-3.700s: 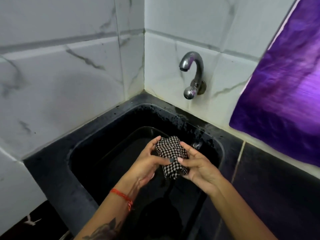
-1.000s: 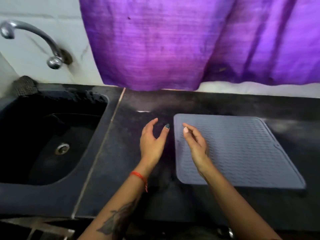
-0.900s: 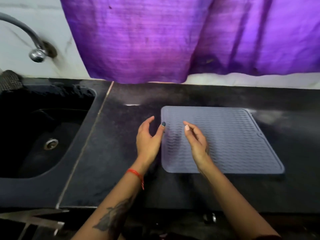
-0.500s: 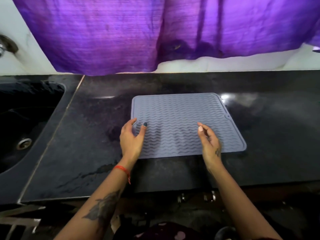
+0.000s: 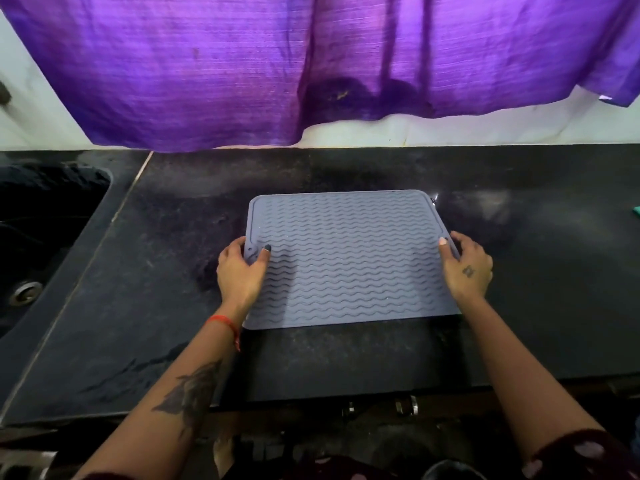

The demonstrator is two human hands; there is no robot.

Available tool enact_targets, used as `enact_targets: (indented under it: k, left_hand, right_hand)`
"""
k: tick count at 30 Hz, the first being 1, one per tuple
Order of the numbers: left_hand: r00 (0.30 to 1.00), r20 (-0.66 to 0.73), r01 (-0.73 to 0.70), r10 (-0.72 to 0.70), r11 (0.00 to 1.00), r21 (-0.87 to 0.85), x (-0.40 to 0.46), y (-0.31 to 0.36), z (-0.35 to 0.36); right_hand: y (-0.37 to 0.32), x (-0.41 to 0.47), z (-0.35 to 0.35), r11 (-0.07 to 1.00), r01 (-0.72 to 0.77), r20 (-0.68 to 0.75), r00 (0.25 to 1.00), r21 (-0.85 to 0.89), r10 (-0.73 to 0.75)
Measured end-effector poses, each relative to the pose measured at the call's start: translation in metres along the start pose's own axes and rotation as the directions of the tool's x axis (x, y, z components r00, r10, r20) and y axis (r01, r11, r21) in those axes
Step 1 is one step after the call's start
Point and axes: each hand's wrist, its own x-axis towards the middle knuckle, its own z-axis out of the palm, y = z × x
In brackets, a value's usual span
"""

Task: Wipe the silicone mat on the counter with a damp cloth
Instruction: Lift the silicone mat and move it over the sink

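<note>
Both hands on the grey wavy-ribbed silicone mat (image 5: 349, 258), flat mid-counter: left hand (image 5: 240, 271) pinches its left edge, thumb on top; right hand (image 5: 467, 268) grips the right edge, fingers seemingly tucked under. Bare black stone counter (image 5: 166, 271) surrounds the mat. Black sink (image 5: 45, 237) lies left of it, purple curtain (image 5: 242, 71) behind.

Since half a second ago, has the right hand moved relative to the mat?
Yes. The right hand has moved rightward, from over the ridged middle of the silicone mat to its right edge, which it now grips.
</note>
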Motion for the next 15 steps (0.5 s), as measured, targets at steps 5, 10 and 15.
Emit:
enact_targets:
  k: [5,10,15]
  left_hand:
    - [0.998,0.038,0.056,-0.057,0.998,0.028,0.011,-0.003,-0.002]
    - [0.979,0.061,0.196,-0.195,0.981,-0.013,0.019,0.0,-0.01]
    - [0.958,0.156,0.25,-0.24,0.967,-0.049,0.03,-0.012,-0.02]
  right_hand:
    - [-0.002,0.023,0.001,0.967,-0.019,0.163,0.985,-0.254,0.062]
    - [-0.016,0.041,-0.013,0.963,-0.037,0.345,0.93,-0.265,0.13]
    - [-0.054,0.039,-0.019,0.969,0.013,0.356,0.931,-0.249,0.079]
